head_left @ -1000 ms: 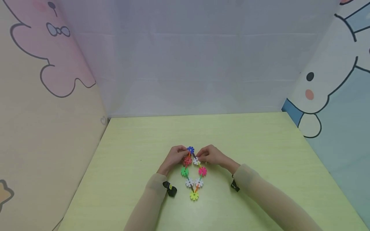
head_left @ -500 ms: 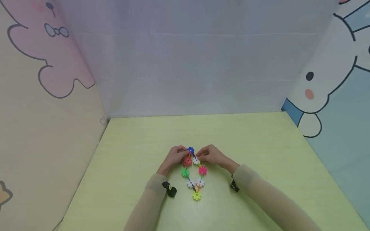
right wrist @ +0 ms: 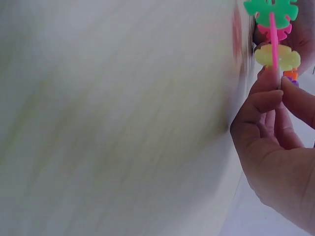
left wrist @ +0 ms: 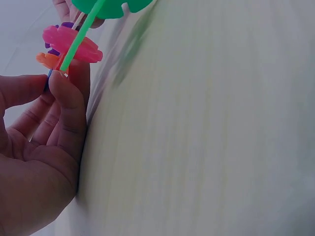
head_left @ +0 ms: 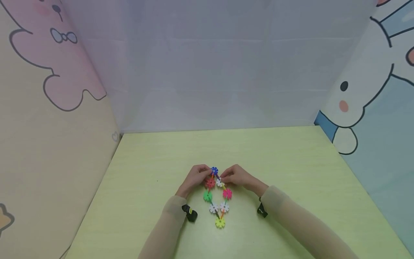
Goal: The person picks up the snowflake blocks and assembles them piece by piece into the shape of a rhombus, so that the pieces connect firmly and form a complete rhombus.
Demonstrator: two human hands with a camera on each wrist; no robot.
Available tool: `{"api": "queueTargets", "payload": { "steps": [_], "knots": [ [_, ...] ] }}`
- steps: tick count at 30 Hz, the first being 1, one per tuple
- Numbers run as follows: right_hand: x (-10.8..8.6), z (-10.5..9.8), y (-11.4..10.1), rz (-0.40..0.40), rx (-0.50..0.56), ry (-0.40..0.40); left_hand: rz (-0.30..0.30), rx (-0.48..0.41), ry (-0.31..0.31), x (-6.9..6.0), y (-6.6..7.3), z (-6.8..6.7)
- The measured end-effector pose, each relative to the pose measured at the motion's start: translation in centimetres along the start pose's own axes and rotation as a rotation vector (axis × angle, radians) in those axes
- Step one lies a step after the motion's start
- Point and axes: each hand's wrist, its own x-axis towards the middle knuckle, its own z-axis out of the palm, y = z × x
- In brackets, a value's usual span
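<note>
A loop of linked plastic snowflake discs, with several coloured ones joined by others seen edge-on, hangs between the hands in the head view. Its blue disc [head_left: 214,171] is uppermost, and a yellow disc [head_left: 220,222] forms the lower tip. The left hand [head_left: 195,178] pinches the loop at the blue disc with thumb and fingers, beside a red disc [head_left: 210,183]. Opposite, the right hand [head_left: 240,176] pinches a white disc [head_left: 220,182], above a pink disc [head_left: 227,194]. In the left wrist view a green disc [left wrist: 112,7] stands nearest the camera. Fingertips hide part of the held discs.
The pale yellow-green table [head_left: 275,154] lies beneath both forearms. A plain light curtain [head_left: 207,82] closes off the back. Cartoon-printed panels stand on the left [head_left: 64,144] and right [head_left: 381,162]. Each wrist bears a black strap.
The lower end of the loop has swung slightly to the right, its yellow tip with it. Both hands keep their pinch in nearly the same place.
</note>
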Motion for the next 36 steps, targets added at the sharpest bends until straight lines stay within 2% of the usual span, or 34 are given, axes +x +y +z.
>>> {"api": "queueTargets", "payload": {
  "steps": [9, 14, 22, 27, 31, 36],
  "knots": [
    [0.0, 0.6, -0.2, 0.030, -0.002, 0.034, 0.021, -0.025, -0.074, 0.0, -0.1, -0.3],
    [0.2, 0.7, -0.2, 0.023, -0.012, 0.054, 0.044, -0.014, -0.069, 0.0, 0.0, -0.3],
    [0.2, 0.4, 0.2, 0.019, -0.008, 0.043, 0.002, -0.023, -0.058, 0.0, -0.1, -0.3],
    [0.4, 0.0, 0.7, 0.006, -0.009, 0.041, -0.001, -0.022, -0.043, 0.2, -0.2, -0.1],
    [0.5, -0.4, 1.0, -0.014, -0.025, 0.055, 0.002, -0.037, -0.056, 0.3, -0.3, -0.1],
    [0.5, -1.0, 0.9, -0.014, -0.033, 0.073, 0.009, -0.022, -0.105, 0.3, -0.4, -0.1]
  ]
}}
